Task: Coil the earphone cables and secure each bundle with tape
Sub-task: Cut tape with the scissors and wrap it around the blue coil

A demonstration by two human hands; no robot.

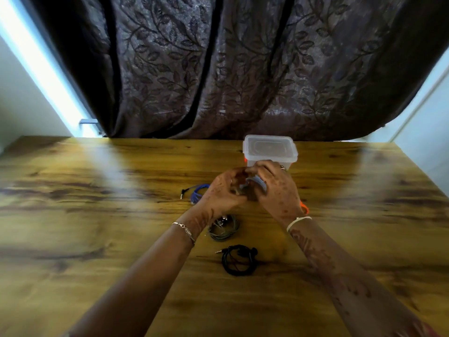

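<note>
Gripping a pale, blurred tape roll [258,182] between left hand [218,193] and right hand [277,188], fingers curled round it, above the counter [97,215]. Just left of the left hand, on the counter: blue earphone cable [196,189]. Beneath the left wrist, grey coil [224,229]; nearer, black coil [239,260]. Just behind, lidded plastic box [269,148].

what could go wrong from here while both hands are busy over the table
The left hand and right hand both grip a blurred pale roll, probably tape. The left wrist hangs just above the grey coil, so lowering it could brush and loosen that bundle. The lidded container sits close behind the right hand and might get pushed.
</note>
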